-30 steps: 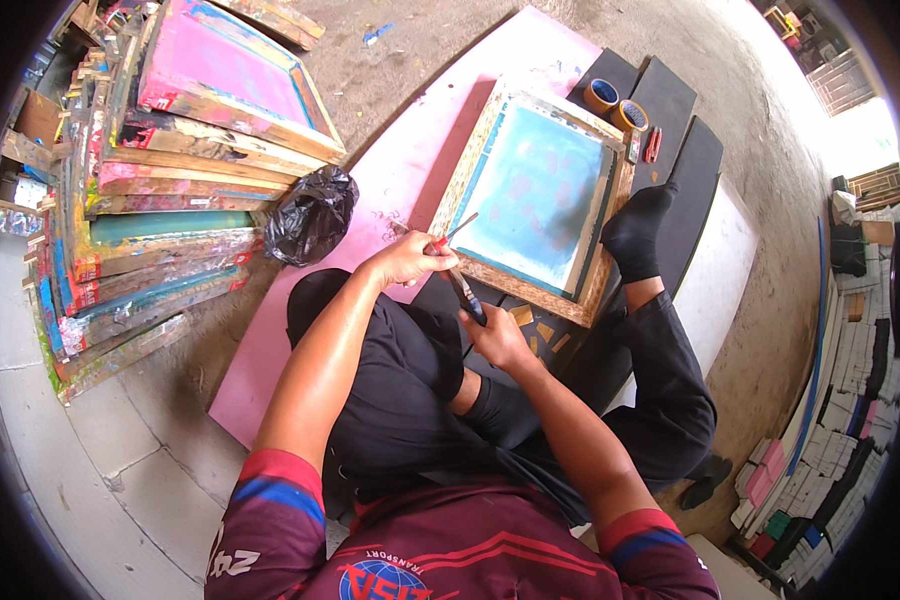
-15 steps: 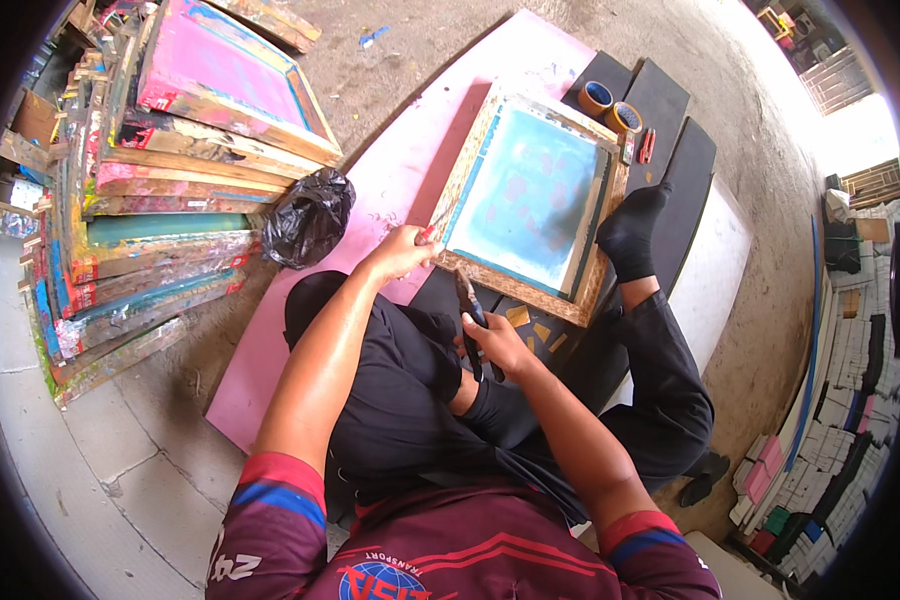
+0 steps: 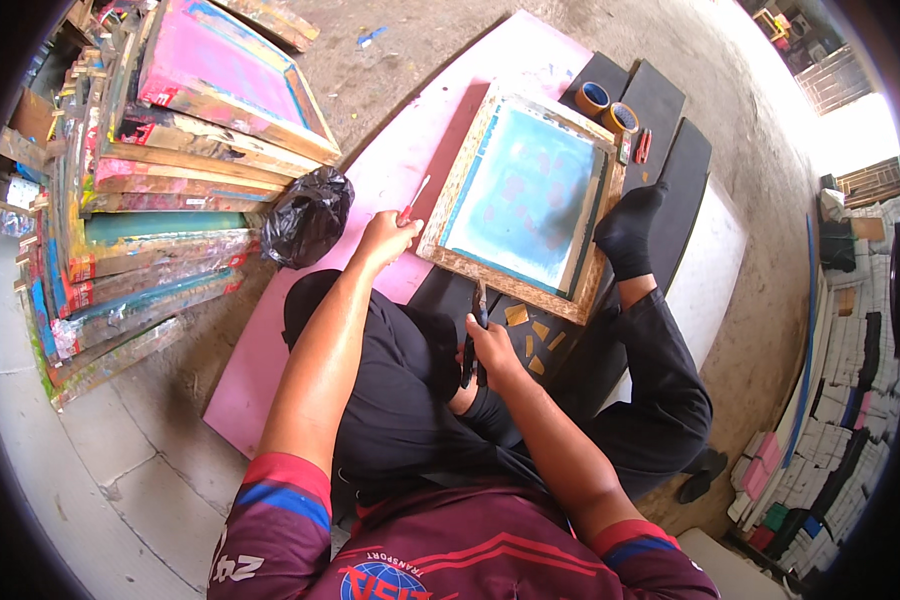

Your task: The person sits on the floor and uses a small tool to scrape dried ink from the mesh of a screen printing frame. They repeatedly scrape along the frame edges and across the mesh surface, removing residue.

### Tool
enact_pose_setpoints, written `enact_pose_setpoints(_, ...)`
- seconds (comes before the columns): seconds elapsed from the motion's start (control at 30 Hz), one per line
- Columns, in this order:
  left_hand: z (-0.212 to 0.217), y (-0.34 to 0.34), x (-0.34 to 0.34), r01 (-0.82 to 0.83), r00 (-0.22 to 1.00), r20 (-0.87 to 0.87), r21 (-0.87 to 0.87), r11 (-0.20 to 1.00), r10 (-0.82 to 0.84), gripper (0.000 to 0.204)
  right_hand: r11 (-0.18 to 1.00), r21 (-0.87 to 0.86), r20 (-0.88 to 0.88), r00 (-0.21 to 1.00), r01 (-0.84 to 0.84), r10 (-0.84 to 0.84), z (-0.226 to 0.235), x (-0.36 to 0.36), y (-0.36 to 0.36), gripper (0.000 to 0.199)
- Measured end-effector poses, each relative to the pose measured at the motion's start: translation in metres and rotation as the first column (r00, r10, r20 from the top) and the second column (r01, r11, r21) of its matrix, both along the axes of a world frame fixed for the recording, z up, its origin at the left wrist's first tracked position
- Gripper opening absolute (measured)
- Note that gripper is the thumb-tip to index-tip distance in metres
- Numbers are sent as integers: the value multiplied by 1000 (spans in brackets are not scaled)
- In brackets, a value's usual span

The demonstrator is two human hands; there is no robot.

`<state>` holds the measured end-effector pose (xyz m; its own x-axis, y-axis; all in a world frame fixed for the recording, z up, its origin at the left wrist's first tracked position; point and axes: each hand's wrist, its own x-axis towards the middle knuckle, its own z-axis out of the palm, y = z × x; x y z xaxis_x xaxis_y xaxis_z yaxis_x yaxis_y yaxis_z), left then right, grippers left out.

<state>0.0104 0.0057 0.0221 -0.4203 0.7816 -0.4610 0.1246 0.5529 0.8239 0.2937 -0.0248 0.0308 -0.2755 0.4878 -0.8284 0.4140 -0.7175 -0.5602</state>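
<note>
A wooden screen-printing frame with blue mesh lies in front of me, tilted to the right. My left hand is wrapped round the red handle of a screwdriver, whose thin shaft points up and away, just left of the frame's near-left corner. In my right hand are dark-handled pliers, jaws pointing at the frame's near edge. Whether the jaws touch the wood I cannot tell. My sock-covered foot rests against the frame's right side. Small tan scraps lie below the near edge.
A tall stack of paint-stained frames stands at the left, with a black plastic bag beside it. Two tape rolls and a red cutter sit beyond my foot. Pink board and black boards lie underneath.
My left hand has drawn back left from the frame's corner, and the screwdriver now points away from me. The pliers have shifted slightly right, turning more upright.
</note>
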Motion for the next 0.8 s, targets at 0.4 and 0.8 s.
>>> enact_pose_setpoints(0.4, 2, 1, 0, 15, 1000, -27, 21, 1000, -15, 32, 999, -22, 40, 999, 25, -24, 3, -11, 3, 49)
enact_pose_setpoints(0.8, -11, 1, -6, 37, 976, -211, -60, 998, -49, 41, 996, 58, 110, 991, 72, -78, -2, -21, 0, 37)
